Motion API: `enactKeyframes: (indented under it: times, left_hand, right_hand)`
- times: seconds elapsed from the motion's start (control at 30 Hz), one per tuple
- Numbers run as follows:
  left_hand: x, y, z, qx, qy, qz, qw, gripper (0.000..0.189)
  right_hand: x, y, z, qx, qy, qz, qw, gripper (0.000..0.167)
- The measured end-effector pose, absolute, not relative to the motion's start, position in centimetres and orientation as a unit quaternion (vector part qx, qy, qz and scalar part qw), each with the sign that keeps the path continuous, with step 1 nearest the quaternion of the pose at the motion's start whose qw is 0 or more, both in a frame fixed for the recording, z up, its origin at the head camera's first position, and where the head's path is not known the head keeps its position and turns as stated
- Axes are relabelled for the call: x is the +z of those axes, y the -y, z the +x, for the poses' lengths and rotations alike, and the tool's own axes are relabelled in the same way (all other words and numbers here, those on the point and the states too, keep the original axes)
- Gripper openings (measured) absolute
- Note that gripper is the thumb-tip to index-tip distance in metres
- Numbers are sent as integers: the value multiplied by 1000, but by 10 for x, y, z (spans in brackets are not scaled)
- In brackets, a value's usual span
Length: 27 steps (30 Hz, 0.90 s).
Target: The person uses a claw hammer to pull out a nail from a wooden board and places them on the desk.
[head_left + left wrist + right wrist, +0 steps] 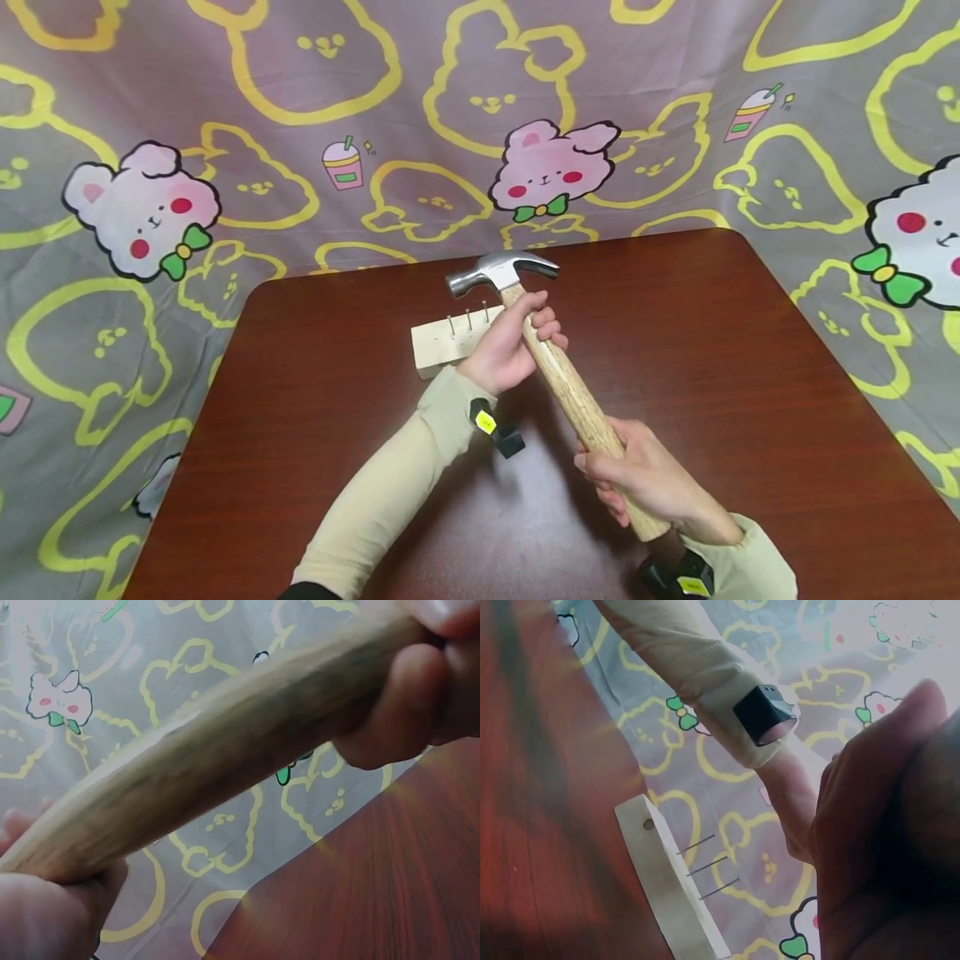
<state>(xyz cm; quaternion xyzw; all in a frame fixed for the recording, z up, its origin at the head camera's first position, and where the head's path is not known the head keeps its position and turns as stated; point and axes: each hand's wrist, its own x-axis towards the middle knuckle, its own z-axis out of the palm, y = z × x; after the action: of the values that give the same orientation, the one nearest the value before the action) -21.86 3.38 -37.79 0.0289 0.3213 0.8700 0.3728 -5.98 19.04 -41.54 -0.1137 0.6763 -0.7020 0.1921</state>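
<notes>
A claw hammer with a steel head and a pale wooden handle slants above the table in the head view. My left hand grips the handle just below the head. Lower down, near the butt end, my right hand holds the same handle. Behind my left hand lies a light wooden block with three nails standing upright in it. The left hand covers part of the block. Across the left wrist view runs the handle, held at both ends.
The dark red-brown table has rounded far corners. A patterned cloth with cartoon animals hangs behind and beside it. Each wrist carries a black camera, and the left one shows in the right wrist view.
</notes>
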Motion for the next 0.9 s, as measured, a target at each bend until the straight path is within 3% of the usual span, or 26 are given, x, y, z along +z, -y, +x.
enactKeyframes:
  times: [0.3,0.43,0.67,0.77,0.9]
  left_hand:
    - [-376,-33,-218,920,-299,-47,249,32]
    - [-376,-30,-221,930,-301,-78,194,30]
    - [-373,-23,-228,949,-278,-92,115,27]
    - [-370,-22,-230,952,-274,-99,90,27]
    - [-368,-21,-232,955,-267,-113,63,25]
  right_hand:
    - [-410,-196,-78,-683,-695,-140,175,22]
    - [-411,-210,-87,-706,-699,-61,95,22]
    - [-435,-238,-95,-833,-541,40,-106,11]
    - [-451,-227,-95,-838,-528,25,-136,21]
    - [-480,-197,-101,-852,-498,-78,-142,42]
